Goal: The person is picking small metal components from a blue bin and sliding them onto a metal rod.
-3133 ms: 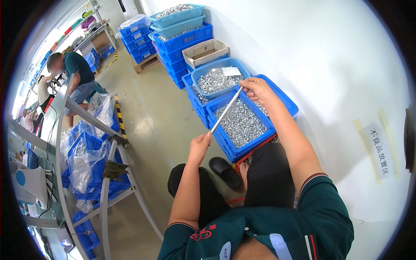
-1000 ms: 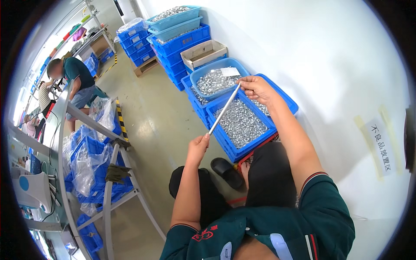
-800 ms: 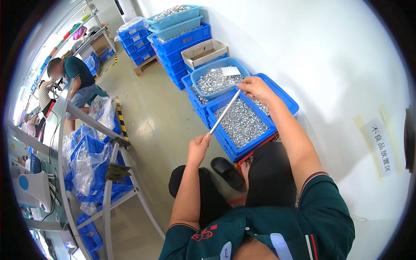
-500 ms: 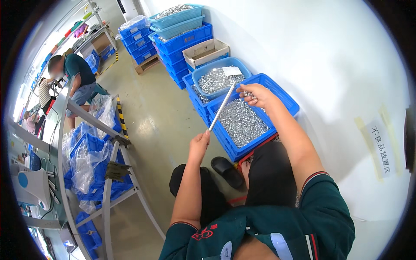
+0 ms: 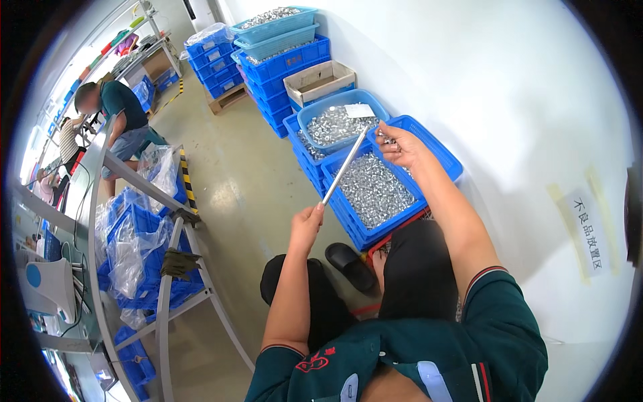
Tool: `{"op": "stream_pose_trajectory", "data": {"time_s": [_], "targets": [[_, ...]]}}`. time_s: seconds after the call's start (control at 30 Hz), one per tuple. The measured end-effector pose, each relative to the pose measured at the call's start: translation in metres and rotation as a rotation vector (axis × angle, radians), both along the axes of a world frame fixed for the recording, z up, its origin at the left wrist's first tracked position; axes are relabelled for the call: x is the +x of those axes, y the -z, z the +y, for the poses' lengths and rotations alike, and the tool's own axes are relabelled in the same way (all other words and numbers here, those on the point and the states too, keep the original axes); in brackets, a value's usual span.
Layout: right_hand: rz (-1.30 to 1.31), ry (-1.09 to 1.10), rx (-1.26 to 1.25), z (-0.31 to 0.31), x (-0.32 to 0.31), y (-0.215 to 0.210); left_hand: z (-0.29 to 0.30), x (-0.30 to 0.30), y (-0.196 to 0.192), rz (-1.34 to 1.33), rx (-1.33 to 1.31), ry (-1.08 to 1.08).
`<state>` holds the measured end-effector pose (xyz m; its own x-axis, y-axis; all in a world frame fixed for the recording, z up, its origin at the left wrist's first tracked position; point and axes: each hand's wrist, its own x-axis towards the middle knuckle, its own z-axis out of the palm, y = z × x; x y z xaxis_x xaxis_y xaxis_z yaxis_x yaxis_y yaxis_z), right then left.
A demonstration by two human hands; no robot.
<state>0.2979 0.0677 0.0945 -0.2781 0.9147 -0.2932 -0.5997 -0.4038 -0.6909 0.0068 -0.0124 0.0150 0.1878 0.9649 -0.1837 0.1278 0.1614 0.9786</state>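
Note:
My left hand (image 5: 307, 226) is closed round the lower end of a slim silvery metal rod (image 5: 344, 167), which slants up and away. Beside the rod's upper end is my right hand (image 5: 400, 146), its fingers curled over several small shiny metal parts (image 5: 386, 140); they look like nuts, but are too small to be sure. Thumb and fingertips sit close to the rod tip, apparently not touching it. Under both hands stands a blue crate (image 5: 362, 236) filled with similar small metal parts (image 5: 375, 194). A blue basket (image 5: 442, 149) rests partly behind my right hand.
Beyond is a light-blue tub (image 5: 310, 139) of metal parts with a white paper on top. Farther back stand an open carton (image 5: 320, 80) and stacked blue crates (image 5: 268, 90). At left are a metal frame (image 5: 165, 315), plastic-wrapped crates (image 5: 144, 251) and a bending co-worker (image 5: 124, 117).
My right hand has moved slightly up and away from the rod tip, with its fingers lifted. My left hand and the rod have stayed nearly still.

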Motion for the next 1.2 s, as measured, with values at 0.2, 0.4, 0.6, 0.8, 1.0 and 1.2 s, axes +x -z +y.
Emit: {"op": "stream_pose_trajectory", "data": {"time_s": [0.2, 0.4, 0.6, 0.8, 1.0, 1.2], "targets": [[0.021, 0.074, -0.02, 0.001, -0.004, 0.001, -0.002, 0.002, -0.004, -0.003, -0.005, 0.011], [0.026, 0.095, 0.0, 0.0, -0.009, -0.002, -0.003, 0.001, -0.001, 0.005, 0.026, 0.026], [-0.279, 0.108, 0.141, -0.002, -0.009, -0.007, -0.002, -0.001, 0.003, 0.053, 0.015, 0.05], [-0.617, 0.035, 0.23, -0.005, 0.004, -0.023, -0.002, -0.006, 0.003, 0.087, 0.069, 0.075], [-0.689, 0.048, 0.234, -0.005, -0.003, -0.023, -0.001, -0.005, 0.006, 0.081, 0.046, 0.077], [-0.934, 0.052, 0.22, -0.008, -0.005, -0.026, -0.003, -0.002, 0.003, 0.132, 0.081, 0.066]]}}
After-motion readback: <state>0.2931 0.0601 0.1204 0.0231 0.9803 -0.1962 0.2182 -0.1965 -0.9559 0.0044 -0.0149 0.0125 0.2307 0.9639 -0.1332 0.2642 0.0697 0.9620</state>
